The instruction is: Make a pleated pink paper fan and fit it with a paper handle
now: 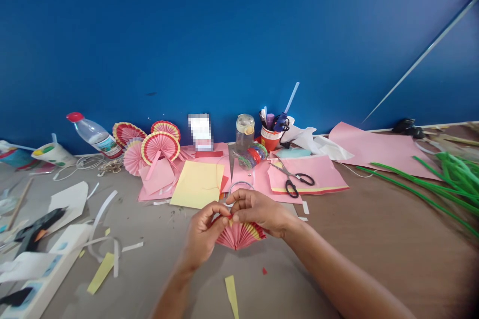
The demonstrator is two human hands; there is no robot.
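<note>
A pleated paper fan (236, 238), pink with a yellow and red edge, hangs low between my hands above the table. My left hand (205, 232) pinches its upper left part, thumb against fingers. From the right, my right hand (258, 211) grips the fan close by, its fingertips nearly meeting the left ones. The exact spot under the fingertips is partly hidden. Just beyond the hands lies a yellow paper sheet (198, 183). Black-handled scissors (294, 178) rest on pink paper (325, 172) to the right.
Finished round paper fans (160, 147) stand at the back left beside a tilted bottle (95, 134). A clear jar (245, 129) and a cup of pens (270, 137) stand behind. At left are a glue gun (39, 227) and a power strip (56, 269); green stems (452, 179) lie right.
</note>
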